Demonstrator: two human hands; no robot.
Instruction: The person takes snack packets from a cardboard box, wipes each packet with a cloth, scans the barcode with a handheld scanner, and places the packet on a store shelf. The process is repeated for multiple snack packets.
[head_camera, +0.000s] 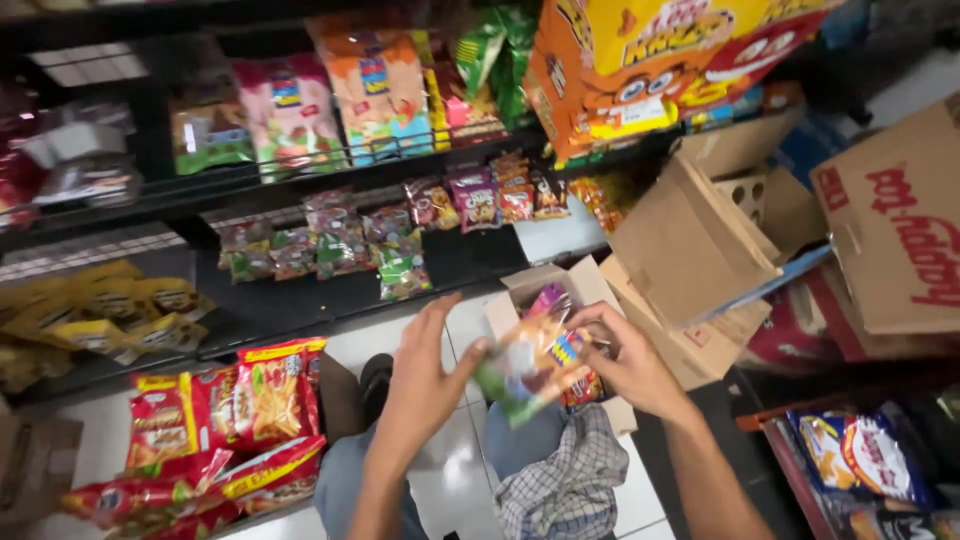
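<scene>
Hands meet mid-frame: left hand (425, 375) and right hand (625, 362) both closed on a blurred orange-green snack packet (530, 368), held above knees, just over an open cardboard box (520, 292) w/ packets inside. Tiled floor (460, 480) shows betw. legs. Beyond, black shelf (290, 310) edge has bare room; stacked cartons (690, 250) crowd right.
</scene>
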